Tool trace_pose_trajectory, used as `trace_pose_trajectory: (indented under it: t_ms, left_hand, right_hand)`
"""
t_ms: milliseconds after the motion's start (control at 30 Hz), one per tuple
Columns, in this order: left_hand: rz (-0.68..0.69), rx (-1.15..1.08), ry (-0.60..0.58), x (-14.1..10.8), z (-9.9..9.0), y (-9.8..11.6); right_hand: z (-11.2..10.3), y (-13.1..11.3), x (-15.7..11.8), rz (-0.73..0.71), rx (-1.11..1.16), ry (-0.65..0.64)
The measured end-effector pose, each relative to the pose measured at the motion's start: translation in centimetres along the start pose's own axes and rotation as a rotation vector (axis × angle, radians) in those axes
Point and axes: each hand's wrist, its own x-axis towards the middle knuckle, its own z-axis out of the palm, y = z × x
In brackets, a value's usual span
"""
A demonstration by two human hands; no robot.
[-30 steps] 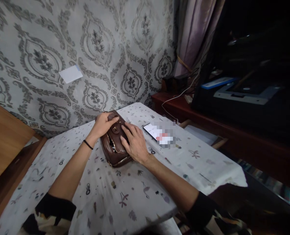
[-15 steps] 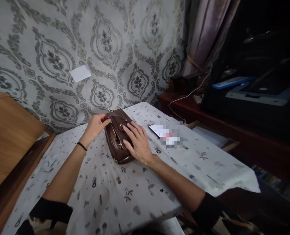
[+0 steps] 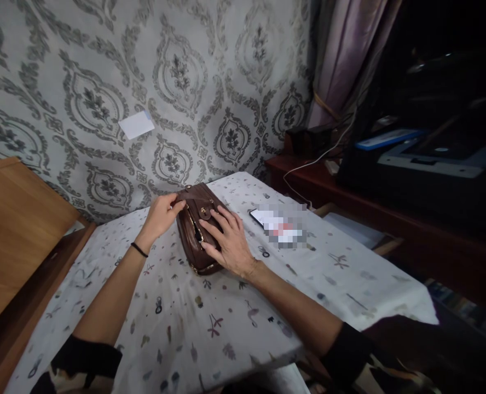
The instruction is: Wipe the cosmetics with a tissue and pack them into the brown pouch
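A brown leather bag [image 3: 190, 236] lies on the patterned white cloth, its front pocket zipper partly open, with a dark gap showing. My left hand [image 3: 163, 214] is at the bag's upper left corner, thumb and fingertips pinched at the end of the zipper; what they pinch is too small to make out. Across the bag's right side rests my right hand [image 3: 229, 238], fingers spread, its thumb beside the zipper opening. A small metal clasp [image 3: 204, 210] shows above the right fingertips.
A phone [image 3: 261, 218] with a lit, partly blurred screen lies right of the bag on the cloth-covered table [image 3: 341, 273]. A wooden panel [image 3: 21, 235] stands at the left. A white cable [image 3: 304, 164] runs along the dark red furniture behind at the right.
My right thumb and fingers have shifted slightly left over the bag, covering the lower part of the zipper opening. My left hand stays at the upper corner.
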Motion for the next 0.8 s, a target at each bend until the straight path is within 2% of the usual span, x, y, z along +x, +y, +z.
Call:
trace_pose_trajectory:
  t_ms: [233, 400, 600, 800]
  left_hand:
    - [-0.010, -0.100, -0.054, -0.3, 0.0, 0.3]
    - [-0.006, -0.095, -0.089, -0.7, 0.0, 0.9]
    - [-0.015, -0.203, -0.181, -1.2, 0.3, 1.6]
    - [-0.033, -0.220, -0.176, -1.5, 0.4, 1.7]
  right_hand:
    - [0.0, -0.1, 0.0, -0.009, -0.008, 0.019]
    - [-0.1, 0.0, 0.1, 0.009, -0.002, -0.016]
    - [-0.1, -0.1, 0.0, 0.007, 0.004, -0.008]
    - [-0.2, -0.1, 0.0, 0.032, 0.023, -0.032]
